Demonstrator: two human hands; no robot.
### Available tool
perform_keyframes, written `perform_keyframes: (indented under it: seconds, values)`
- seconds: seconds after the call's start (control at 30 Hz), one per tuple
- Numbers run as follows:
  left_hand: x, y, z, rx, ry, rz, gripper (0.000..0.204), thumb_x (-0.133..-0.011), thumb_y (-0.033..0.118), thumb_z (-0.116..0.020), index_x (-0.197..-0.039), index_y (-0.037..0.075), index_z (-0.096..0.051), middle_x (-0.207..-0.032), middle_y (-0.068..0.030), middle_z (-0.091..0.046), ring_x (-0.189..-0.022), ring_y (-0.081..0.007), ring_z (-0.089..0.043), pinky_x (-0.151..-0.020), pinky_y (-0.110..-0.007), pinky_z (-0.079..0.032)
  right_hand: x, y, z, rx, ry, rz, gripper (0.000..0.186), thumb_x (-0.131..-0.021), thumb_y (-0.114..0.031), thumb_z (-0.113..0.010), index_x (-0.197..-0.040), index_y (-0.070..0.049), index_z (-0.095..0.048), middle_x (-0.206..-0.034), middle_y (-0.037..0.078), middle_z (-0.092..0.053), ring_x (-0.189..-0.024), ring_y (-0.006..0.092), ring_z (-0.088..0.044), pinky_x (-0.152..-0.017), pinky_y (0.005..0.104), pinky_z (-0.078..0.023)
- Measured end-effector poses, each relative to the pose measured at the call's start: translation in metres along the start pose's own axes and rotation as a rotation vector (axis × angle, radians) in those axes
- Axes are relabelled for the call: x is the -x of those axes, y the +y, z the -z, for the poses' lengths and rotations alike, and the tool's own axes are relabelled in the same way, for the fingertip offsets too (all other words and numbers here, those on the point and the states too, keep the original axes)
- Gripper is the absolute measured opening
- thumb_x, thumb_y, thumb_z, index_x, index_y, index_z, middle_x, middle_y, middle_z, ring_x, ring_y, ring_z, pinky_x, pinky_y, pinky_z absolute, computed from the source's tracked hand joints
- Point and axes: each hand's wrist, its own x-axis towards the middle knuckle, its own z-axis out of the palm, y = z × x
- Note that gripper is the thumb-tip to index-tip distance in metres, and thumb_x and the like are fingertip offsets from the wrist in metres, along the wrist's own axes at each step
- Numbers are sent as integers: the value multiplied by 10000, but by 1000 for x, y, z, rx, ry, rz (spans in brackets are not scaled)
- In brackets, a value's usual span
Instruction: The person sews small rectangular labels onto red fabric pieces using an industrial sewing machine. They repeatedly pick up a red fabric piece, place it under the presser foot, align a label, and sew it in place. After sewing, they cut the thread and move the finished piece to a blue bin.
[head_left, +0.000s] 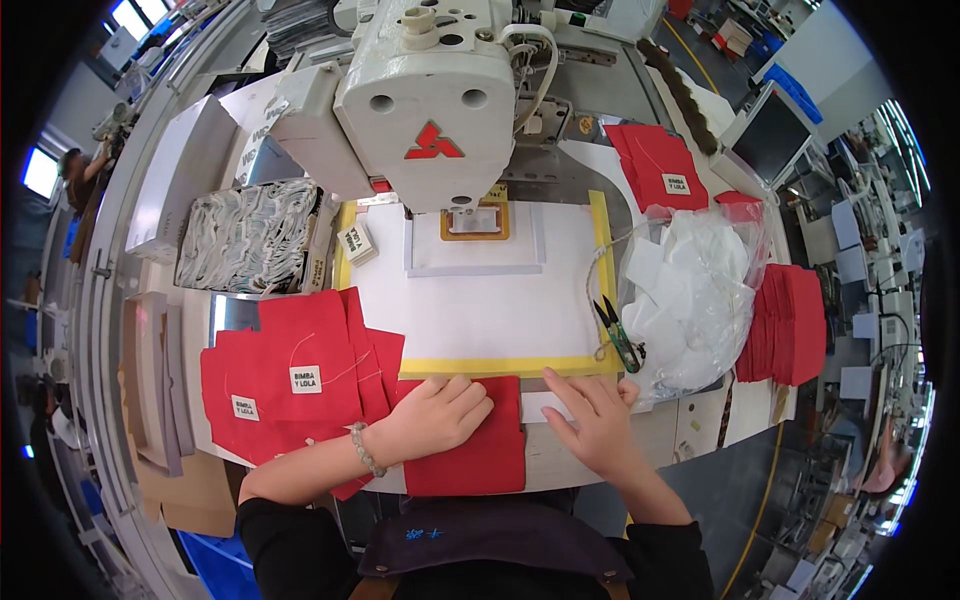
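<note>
A plain red fabric piece (465, 462) hangs over the front edge of the white worktop, directly before me. My left hand (440, 412) lies on its upper left part with the fingers curled in on the cloth; the fingertips are partly hidden. Just right of the cloth, my right hand (597, 415) is held over the table edge, fingers apart and nothing in it. Beyond both hands is a white template sheet (480, 310) bordered with yellow tape. A brown-framed clamp (475, 237) sits on it under the white sewing machine head (430, 110).
Red pieces with white labels (290, 375) lie at left, below a box of labels (250, 235). Green-handled thread snips (618, 335) rest beside a clear bag of white pieces (690, 300). More red stacks (785, 325) stand at right. A small label stack (357, 243) sits on the template.
</note>
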Motion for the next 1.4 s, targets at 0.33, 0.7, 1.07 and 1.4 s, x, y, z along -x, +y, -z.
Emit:
perform_keyframes:
  seconds: [0.33,0.7,1.07,1.4]
  values:
    - [-38,-17,41,-254,361,-109,199,-752,166,-646,-951,172,-651,-948,34,-575,-842,-106,-538,-746,-289,-318,0,15,-29,-354,80,462,517,-811,-146,-704,-1307,-125,-557,-1109,145,-624,-684,243,-573,-661,352,-491]
    - [-83,-47,7,343,232,50,599,-724,323,-789,-1214,46,-582,-1213,-141,-592,-1054,-284,-600,-898,-385,-466,-73,59,0,-978,-5,-464,750,-902,32,-509,-1547,-15,-131,-1545,199,-310,-1383,216,-354,-1129,300,-263]
    - [-71,-79,-35,-51,261,-201,260,-770,76,-611,-1004,-27,-660,-1040,-155,-687,-1009,-259,-680,-885,-363,-567,-82,72,-8,-1105,69,-544,791,-872,117,-503,-1558,-64,-155,-1551,137,-292,-1363,191,-371,-1117,299,-298]
    - [-77,-106,-38,-191,308,-223,265,-751,72,-629,-991,-34,-664,-1005,-142,-685,-974,-251,-684,-847,-342,-576,-119,80,-11,-881,1,-502,801,-878,107,-518,-1562,-100,-155,-1569,155,-269,-1402,214,-327,-1135,307,-274]
